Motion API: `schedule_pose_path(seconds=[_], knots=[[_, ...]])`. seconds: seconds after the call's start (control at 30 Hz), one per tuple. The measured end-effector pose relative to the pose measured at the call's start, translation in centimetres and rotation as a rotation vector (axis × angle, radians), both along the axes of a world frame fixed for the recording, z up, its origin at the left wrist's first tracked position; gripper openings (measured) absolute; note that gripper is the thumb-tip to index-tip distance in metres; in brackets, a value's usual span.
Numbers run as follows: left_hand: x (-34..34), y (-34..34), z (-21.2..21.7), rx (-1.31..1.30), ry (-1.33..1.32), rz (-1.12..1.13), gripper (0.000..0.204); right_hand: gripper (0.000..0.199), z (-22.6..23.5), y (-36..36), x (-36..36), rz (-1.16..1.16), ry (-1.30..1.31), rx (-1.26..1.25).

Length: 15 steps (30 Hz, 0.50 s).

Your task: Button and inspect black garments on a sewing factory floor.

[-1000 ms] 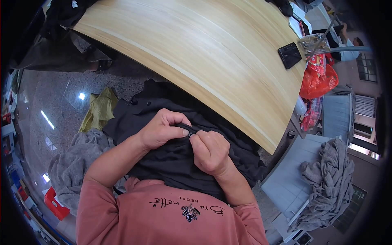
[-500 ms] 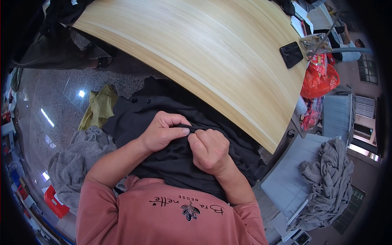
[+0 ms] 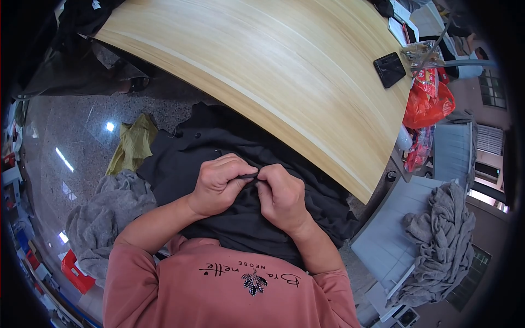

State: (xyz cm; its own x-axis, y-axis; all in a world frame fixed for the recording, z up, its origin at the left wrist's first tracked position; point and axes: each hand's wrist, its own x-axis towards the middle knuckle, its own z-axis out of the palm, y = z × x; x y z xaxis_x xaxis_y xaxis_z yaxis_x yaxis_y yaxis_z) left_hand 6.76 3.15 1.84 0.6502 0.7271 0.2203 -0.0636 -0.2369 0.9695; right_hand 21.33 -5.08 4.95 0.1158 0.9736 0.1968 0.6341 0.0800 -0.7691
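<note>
A black garment (image 3: 180,156) with dark round buttons is spread over my lap, its upper part running along the table's near edge. My left hand (image 3: 221,185) is closed, pinching a narrow folded edge of the cloth between thumb and fingers. Right beside it, my right hand (image 3: 281,199) grips the same fold, its thumb and forefinger almost meeting my left fingertips. Whether a button lies between the fingers is hidden.
A wooden table (image 3: 262,65) stands ahead, with a black phone (image 3: 389,70) at its right. Grey cloth (image 3: 109,216) lies heaped at my left beside a yellow-green cloth (image 3: 131,143). More grey fabric (image 3: 440,240) rests on a pale surface at right. A red bag (image 3: 429,106) hangs near the table.
My left hand has turned over, its fingers now curled around the folded edge. My right hand has shifted up and changed its grip. The garment stays on my lap.
</note>
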Motion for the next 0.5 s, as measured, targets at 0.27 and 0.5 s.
schedule_pose_path(seconds=[0.27, 0.5], knots=[[0.2, -0.1, 0.0, 0.355, -0.026, 0.08, 0.02, 0.014, -0.1, 0.4, 0.3, 0.028, -0.033, -0.072], [0.4, -0.6, 0.3, 0.344, -0.009, 0.168, 0.022, 0.014, 0.1, 0.5, -0.6, -0.037, -0.312, 0.143]])
